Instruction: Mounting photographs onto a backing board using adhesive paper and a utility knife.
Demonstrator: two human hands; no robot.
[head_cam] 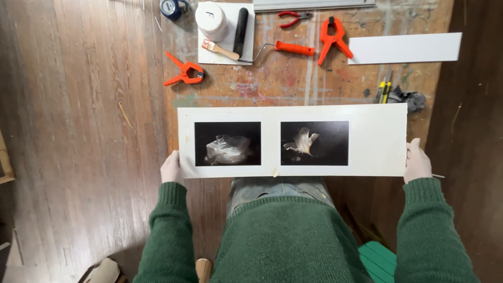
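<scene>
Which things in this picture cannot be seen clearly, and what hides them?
- Left hand, head view: fingers hidden behind the white board.
- Right hand, head view: fingers behind the board's edge.
- Grey strip, head view: cut off by the top edge.
- Two dark photographs: pale subjects too small to identify.
- Floor under the board: hidden by it.

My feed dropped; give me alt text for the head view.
Left hand and right hand hold a long white board bearing two dark photographs over a paint-stained wooden floor, with orange clamps beyond.
</scene>
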